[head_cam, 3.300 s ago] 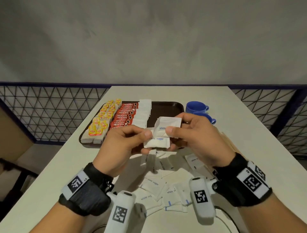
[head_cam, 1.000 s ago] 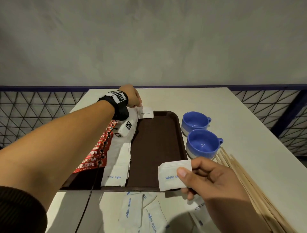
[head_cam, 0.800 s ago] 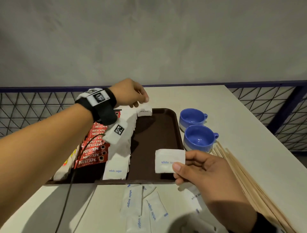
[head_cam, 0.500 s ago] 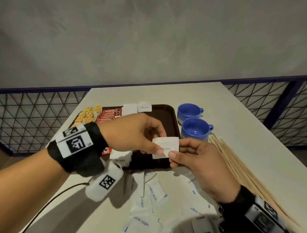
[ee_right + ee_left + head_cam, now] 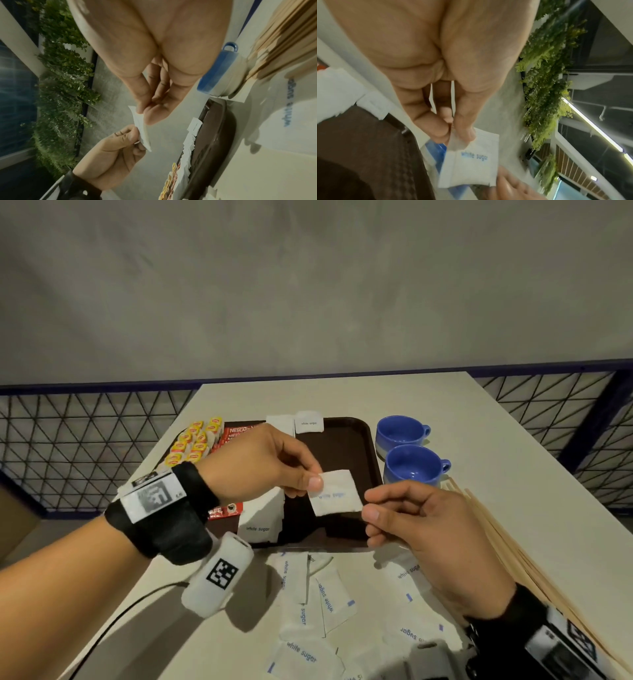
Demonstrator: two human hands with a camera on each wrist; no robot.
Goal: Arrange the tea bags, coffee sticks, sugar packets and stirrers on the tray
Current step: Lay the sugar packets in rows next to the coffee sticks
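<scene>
Sugar packet (image 5: 335,493) up over the brown tray (image 5: 346,446), and both hands are on it: my left hand (image 5: 260,462) pinches its left edge, my right hand (image 5: 416,523) pinches the right. It's a hand-over, I reckon. Next, the right lets go and the left carries it to the row of white sugar packets (image 5: 262,513) beside the Nescafe sticks (image 5: 236,433). More packets (image 5: 301,607) wait on the bench (image 5: 513,474), stirrers (image 5: 507,546) too.

tray (image 5: 356,436): mid-table | cups (image 5: 412,465): right of tray | stirrers (image 5: 507,546): right | loose packets (image 5: 305,611): before tray
</scene>
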